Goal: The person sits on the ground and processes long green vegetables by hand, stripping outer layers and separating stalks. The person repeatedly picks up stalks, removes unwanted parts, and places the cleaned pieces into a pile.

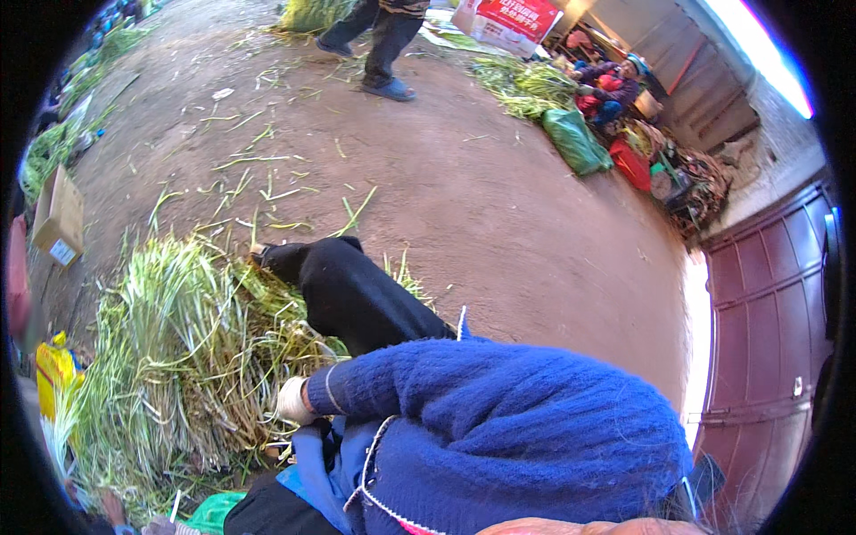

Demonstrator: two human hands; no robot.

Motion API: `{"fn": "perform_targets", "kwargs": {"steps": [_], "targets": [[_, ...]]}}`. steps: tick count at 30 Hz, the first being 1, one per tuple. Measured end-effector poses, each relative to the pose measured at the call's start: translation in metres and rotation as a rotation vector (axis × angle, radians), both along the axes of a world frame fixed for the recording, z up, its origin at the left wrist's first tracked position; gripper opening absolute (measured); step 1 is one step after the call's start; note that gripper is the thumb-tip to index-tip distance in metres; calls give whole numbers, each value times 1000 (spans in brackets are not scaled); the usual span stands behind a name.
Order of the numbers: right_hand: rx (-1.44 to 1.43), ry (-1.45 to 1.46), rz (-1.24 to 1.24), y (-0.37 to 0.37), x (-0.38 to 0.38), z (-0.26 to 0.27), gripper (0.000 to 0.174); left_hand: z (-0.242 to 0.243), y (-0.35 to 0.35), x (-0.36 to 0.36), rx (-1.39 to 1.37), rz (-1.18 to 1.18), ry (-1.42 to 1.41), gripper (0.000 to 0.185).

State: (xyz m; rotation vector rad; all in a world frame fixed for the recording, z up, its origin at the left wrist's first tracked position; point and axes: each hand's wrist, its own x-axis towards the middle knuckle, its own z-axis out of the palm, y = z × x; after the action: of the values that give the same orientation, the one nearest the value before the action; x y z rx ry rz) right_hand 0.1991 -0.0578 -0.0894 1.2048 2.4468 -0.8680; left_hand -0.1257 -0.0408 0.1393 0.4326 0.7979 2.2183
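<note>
My right hand [294, 401], in a whitish glove below a blue knitted sleeve, is at the right edge of a large heap of long green-and-white leafy stalks [187, 348]. Its fingers are hidden, so whether it grips any stalks cannot be told. My left hand is out of view. My bent leg in black trousers [368, 287] reaches to the upper side of the heap. At the heap's lower end, a greyish gloved hand [159, 526] and a bare hand [112, 506] show at the rim; whose they are is unclear.
A cardboard box [60, 217] and a yellow bag [55, 374] are at the left. Loose stalks litter the dirt floor. A person in blue sandals [390, 89] stands at the top. Seated people, more stalks and a green sack [576, 142] are upper right, a maroon metal door [762, 314] at right.
</note>
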Motion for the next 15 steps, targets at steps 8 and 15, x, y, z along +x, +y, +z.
{"fn": "perform_targets", "kwargs": {"steps": [8,15], "targets": [[-62,2,91,-1,2,-20,24,-29,21,-5,-148,-239,48,13],[-37,24,28,-9,14,-5,26,-29,35,14,-249,-112,175,13]]}}
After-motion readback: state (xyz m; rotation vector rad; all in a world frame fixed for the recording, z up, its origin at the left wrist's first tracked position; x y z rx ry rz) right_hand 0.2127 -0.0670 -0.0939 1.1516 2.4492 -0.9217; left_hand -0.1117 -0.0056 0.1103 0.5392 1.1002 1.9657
